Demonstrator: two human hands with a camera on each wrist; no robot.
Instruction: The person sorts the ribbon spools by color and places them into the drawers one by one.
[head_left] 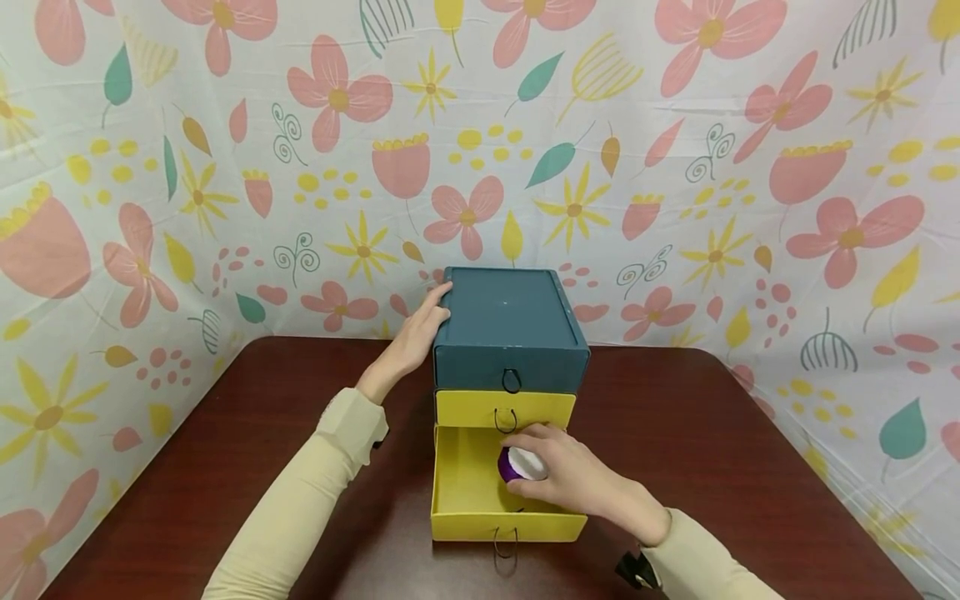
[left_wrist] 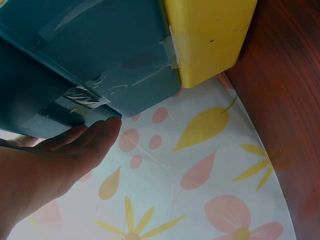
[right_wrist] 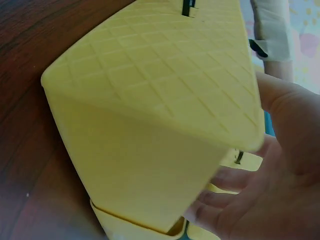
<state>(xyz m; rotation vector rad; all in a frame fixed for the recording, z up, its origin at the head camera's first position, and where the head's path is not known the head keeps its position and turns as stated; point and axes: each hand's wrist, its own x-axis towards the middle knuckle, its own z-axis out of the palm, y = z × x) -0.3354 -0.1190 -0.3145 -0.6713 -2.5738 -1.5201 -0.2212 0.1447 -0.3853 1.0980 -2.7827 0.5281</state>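
A small drawer tower point(head_left: 513, 308) stands on the table, blue-grey at the top with two yellow drawers below. The bottom drawer point(head_left: 465, 479) is pulled out, and its inside shows. Over it, my right hand point(head_left: 573, 471) grips a round purple and white object point(head_left: 527, 464) between thumb and fingers. The right wrist view shows that hand beside the drawer's yellow wall point(right_wrist: 130, 155), which hides the round object there. My left hand point(head_left: 412, 333) rests against the tower's upper left side, and its extended fingers point(left_wrist: 102, 135) lie along the blue-grey wall in the left wrist view.
Thin dark loop handles hang on the drawer fronts, one on the middle yellow drawer point(head_left: 465, 409). The dark reddish table point(head_left: 660, 417) reaches back to a floral cloth point(head_left: 465, 108) that surrounds it behind and at both sides.
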